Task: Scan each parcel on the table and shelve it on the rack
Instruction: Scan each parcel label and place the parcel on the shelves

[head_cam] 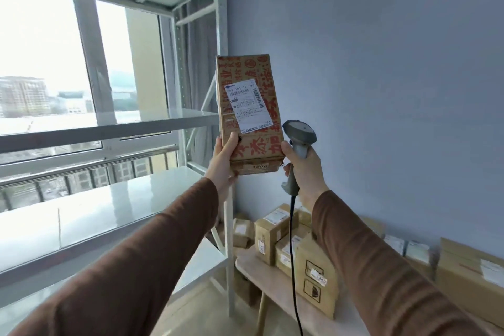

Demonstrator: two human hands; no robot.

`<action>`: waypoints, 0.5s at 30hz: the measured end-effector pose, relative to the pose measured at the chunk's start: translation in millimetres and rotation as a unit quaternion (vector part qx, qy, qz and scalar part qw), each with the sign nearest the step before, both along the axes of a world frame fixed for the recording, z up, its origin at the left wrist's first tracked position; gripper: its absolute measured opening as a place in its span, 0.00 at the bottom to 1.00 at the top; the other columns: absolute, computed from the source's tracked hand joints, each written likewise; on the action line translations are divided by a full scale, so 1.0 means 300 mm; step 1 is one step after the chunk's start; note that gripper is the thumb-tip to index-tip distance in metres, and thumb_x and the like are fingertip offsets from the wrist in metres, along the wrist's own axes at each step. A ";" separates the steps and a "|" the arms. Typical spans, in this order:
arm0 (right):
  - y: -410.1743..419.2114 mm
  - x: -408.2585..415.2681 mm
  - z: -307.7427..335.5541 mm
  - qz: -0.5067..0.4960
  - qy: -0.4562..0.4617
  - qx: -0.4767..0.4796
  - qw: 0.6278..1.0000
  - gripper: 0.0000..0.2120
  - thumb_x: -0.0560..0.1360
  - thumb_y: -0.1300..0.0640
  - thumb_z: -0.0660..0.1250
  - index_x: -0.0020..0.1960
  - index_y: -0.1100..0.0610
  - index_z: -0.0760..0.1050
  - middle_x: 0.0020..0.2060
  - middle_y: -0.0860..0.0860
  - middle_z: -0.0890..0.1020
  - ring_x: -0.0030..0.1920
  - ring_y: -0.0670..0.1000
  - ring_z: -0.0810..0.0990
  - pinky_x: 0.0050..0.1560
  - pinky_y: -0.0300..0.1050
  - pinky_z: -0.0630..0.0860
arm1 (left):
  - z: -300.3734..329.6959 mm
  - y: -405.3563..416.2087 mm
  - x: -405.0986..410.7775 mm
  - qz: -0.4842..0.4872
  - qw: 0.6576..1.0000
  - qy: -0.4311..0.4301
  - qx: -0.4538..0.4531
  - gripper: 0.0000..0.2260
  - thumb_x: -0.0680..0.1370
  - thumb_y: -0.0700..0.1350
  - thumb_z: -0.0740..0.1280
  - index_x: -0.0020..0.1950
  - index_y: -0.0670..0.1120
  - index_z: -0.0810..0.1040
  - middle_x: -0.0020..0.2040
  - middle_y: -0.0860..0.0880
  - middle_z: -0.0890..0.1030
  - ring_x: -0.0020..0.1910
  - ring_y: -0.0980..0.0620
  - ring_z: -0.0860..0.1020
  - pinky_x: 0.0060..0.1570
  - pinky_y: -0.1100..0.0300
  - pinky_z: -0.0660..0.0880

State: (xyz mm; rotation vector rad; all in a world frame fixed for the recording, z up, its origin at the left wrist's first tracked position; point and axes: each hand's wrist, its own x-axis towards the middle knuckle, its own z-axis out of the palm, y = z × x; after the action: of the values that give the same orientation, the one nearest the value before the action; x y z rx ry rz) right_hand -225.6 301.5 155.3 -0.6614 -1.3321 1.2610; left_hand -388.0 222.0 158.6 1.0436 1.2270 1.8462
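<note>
Two brown sleeves reach up from the near edge, one from the lower left and one from the lower right, both arms stretched out toward the far wall.

At far left a white metal rack stands against a window, with flat pale shelves at several levels; the middle and lower shelves in view carry nothing visible. Its right front upright runs just behind the raised parcel.

The left hand holds a tall brown cardboard parcel upright by its lower left corner, thumb laid on the front face and the remaining fingers hidden behind the box. This grip is closed on the parcel. The parcel is printed with red characters and bears a white shipping label on the face turned to the camera. It is up in the air, in front of the rack's right edge and the blue wall, well above the tabletop.

Just right of the parcel's lower corner, the right hand is wrapped round the handle of a grey barcode scanner, its grip closed tight on it. The scanner's head sits beside the parcel's lower right edge, and a dark cable hangs down from the handle.

Below, at lower right, a pale wooden tabletop carries many more cardboard boxes, labelled and crowded along the wall.
</note>
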 end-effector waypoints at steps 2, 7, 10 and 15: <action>-0.074 -0.147 0.020 0.024 0.006 -0.002 1.000 0.15 0.79 0.49 0.71 0.60 0.57 0.77 0.39 0.50 0.79 0.31 0.47 0.74 0.31 0.38 0.75 | 0.020 -0.099 -0.146 0.000 1.000 -0.010 -0.011 0.24 0.80 0.66 0.64 0.75 0.59 0.71 0.63 0.50 0.85 0.61 0.50 0.83 0.56 0.53 0.77; -0.253 -0.504 0.088 0.068 0.021 0.003 0.997 0.10 0.80 0.48 0.71 0.56 0.54 0.78 0.39 0.48 0.81 0.32 0.47 0.75 0.30 0.36 0.76 | 0.080 -0.332 -0.493 0.032 0.998 0.023 -0.053 0.21 0.81 0.69 0.59 0.73 0.69 0.66 0.63 0.58 0.81 0.65 0.47 0.76 0.74 0.32 0.56; -0.345 -0.702 0.131 0.104 0.025 0.005 0.994 0.12 0.80 0.47 0.70 0.57 0.56 0.78 0.38 0.49 0.81 0.32 0.48 0.75 0.33 0.40 0.75 | 0.113 -0.454 -0.684 0.056 0.995 0.054 -0.057 0.22 0.80 0.70 0.59 0.73 0.67 0.68 0.55 0.63 0.84 0.57 0.55 0.80 0.74 0.41 0.57; -0.449 -1.007 0.194 0.163 0.023 0.008 0.986 0.15 0.80 0.46 0.70 0.58 0.57 0.80 0.38 0.48 0.81 0.32 0.47 0.75 0.36 0.42 0.75 | 0.185 -0.604 -0.960 0.098 0.993 0.063 -0.017 0.26 0.83 0.64 0.61 0.77 0.53 0.69 0.62 0.50 0.85 0.61 0.50 0.84 0.67 0.49 0.76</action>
State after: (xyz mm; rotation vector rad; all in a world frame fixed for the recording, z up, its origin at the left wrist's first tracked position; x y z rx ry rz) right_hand -527.5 166.6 213.4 -0.4102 -1.4491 1.5153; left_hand -675.9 40.8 214.2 1.0677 1.4748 1.9227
